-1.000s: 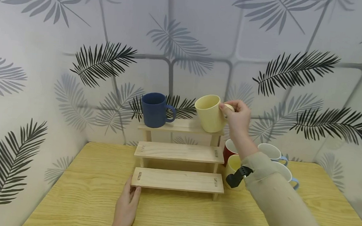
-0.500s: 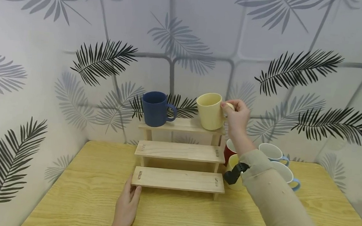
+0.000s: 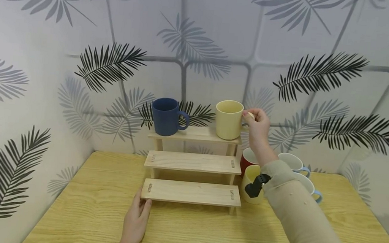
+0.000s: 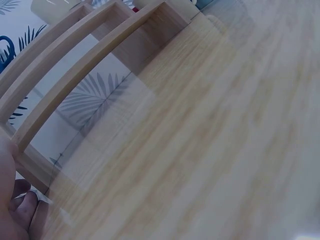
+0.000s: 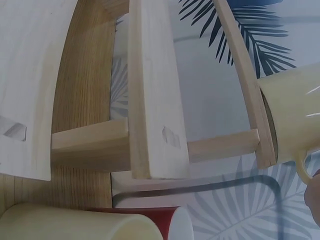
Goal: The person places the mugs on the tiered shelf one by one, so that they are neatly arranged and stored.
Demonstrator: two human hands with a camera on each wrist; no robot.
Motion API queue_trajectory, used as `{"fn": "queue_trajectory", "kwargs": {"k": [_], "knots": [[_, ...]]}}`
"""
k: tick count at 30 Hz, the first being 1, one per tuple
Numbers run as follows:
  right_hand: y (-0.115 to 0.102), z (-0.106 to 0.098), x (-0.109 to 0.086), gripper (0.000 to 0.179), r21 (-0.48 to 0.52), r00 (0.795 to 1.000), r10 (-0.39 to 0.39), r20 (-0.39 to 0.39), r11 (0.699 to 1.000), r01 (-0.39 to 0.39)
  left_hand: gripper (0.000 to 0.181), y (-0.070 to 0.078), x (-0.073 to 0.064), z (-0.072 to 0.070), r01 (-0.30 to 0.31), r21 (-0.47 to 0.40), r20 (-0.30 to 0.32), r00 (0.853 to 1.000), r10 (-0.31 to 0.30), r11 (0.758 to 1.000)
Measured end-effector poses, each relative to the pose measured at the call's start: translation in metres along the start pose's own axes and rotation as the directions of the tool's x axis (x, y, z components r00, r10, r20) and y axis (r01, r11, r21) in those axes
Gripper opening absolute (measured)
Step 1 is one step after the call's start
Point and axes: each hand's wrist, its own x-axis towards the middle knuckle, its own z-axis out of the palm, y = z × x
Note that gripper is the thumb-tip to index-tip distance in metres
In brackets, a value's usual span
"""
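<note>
My right hand pinches the handle of a pale yellow mug. The mug is upright at the right end of the top board of a three-step wooden shelf stand. In the right wrist view the base of this yellow mug meets the board's right end; whether it rests fully cannot be told. A dark blue mug stands at the top board's left end, handle to the right. Low down, my left hand holds the left end of the bottom board, its thumb in front.
On the table right of the stand are a second yellow mug, a red mug with a white inside, and two white-lined mugs with blue handles, one of them this mug. A leaf-patterned wall rises behind.
The yellow mug has gone from tilted to upright and shifted slightly right on the top board, my right hand still on its handle. My left hand has stayed at the stand.
</note>
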Motion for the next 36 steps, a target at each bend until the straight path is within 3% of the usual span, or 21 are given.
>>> {"fn": "queue_trajectory", "kwargs": {"k": [13,20,24,31,36], "knots": [[0.008,-0.010,-0.004,0.011,-0.008,1.000,-0.011,0.019,1.000,0.011,0.061,0.000,0.001,0.001,-0.006,-0.006,0.006,1.000,0.006,1.000],[0.012,-0.018,-0.005,0.006,-0.009,0.995,0.003,0.103,1.000,-0.002,0.061,0.000,0.002,0.001,-0.006,-0.001,0.000,1.000,0.006,1.000],[0.014,-0.028,-0.008,0.023,-0.049,0.983,0.034,0.181,0.998,-0.025,0.060,0.000,0.002,0.001,-0.013,-0.006,0.001,1.000,0.013,1.000],[0.013,-0.051,-0.024,0.052,-0.200,0.977,0.034,0.212,0.980,0.009,0.062,0.000,0.003,0.001,-0.010,-0.003,0.012,1.000,0.010,1.000],[0.015,-0.074,-0.040,0.063,-0.279,0.942,0.085,0.325,0.960,0.010,0.061,-0.001,0.002,0.002,-0.015,-0.011,0.006,1.000,0.016,1.000]]}}
